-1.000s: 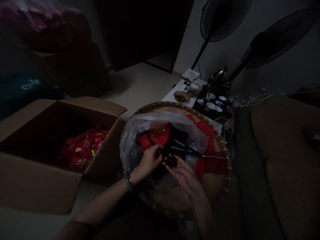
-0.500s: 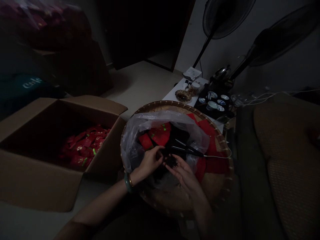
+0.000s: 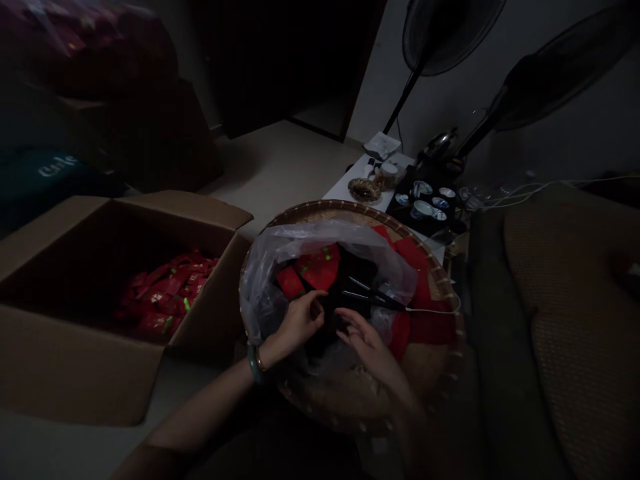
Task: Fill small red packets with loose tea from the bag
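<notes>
My left hand (image 3: 301,323), with a bangle at the wrist, is over the plastic bag (image 3: 265,260); its thumb and fingers are curled together, and anything between them is lost in the dark. To its right, my right hand (image 3: 364,337) has its fingers loosely bent and apart, with nothing visible in the palm. Dark contents (image 3: 320,343) fill the bag below both hands. Red packets (image 3: 320,267) with green marks lie in the bag beyond my left hand. A black two-armed tool (image 3: 375,298), like a hair straightener, rests across the bag with a pale cord.
A round woven tray (image 3: 430,380) holds the bag, with red pieces (image 3: 425,293) at its right. An open cardboard box (image 3: 75,367) with several red packets stands left. Behind are a low table (image 3: 345,190) with small cups and two standing fans (image 3: 450,40). A woven seat (image 3: 585,320) is right.
The dark clump that lay at the fingers of my right hand is gone from it. My hands have drawn slightly apart, and the right fingers are more curled.
</notes>
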A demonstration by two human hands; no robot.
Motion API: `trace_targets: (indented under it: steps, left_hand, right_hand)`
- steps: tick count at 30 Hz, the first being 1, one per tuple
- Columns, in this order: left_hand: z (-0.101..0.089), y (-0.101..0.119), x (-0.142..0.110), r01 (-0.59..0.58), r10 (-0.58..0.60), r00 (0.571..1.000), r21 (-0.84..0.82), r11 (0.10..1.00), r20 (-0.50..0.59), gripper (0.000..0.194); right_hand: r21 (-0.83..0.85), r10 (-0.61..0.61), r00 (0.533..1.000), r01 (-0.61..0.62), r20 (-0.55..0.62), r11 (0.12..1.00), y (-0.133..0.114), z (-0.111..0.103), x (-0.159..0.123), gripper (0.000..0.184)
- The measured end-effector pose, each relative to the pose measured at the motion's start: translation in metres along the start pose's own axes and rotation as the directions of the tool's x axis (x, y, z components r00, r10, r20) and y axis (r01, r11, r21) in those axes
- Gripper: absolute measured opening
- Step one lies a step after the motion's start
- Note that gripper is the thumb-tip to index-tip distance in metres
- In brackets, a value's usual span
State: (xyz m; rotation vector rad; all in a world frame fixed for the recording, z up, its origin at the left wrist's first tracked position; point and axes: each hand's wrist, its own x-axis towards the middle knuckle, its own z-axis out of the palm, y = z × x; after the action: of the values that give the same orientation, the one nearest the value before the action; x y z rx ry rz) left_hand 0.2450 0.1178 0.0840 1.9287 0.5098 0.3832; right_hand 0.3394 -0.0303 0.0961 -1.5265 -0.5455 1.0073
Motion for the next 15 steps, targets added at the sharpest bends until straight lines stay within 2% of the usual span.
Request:
trace_targets:
  steps: [5,8,10,13,15]
  left_hand:
    - [0.002,0.002,-0.001,-0.013,0.013,1.0,-0.024,1.0,-0.001,0.043]
    - [0.003,0.005,-0.002,-0.016,0.016,1.0,-0.029,0.999,0.004,0.043]
    - [0.004,0.006,-0.003,-0.014,0.014,1.0,-0.03,0.999,0.008,0.042]
    - [0.006,0.007,-0.005,-0.016,0.016,1.0,-0.039,0.999,0.009,0.041]
    - [0.006,0.006,-0.005,-0.015,0.016,1.0,-0.04,0.999,0.006,0.04]
  right_hand:
    - [-0.327,-0.063,0.997,0.076,0.049,0.942,-0.009,0.001,-0.006,0.038]
    - [-0.415,-0.153,0.987,0.158,0.045,0.896,-0.012,0.002,-0.006,0.039]
    - [-0.363,-0.163,0.986,0.165,0.038,0.917,-0.012,0.004,-0.007,0.04]
    - [-0.135,-0.106,0.993,0.111,0.044,0.985,-0.012,0.008,-0.009,0.038]
    - [0.004,-0.086,0.996,0.086,0.036,0.996,-0.012,0.008,-0.01,0.035]
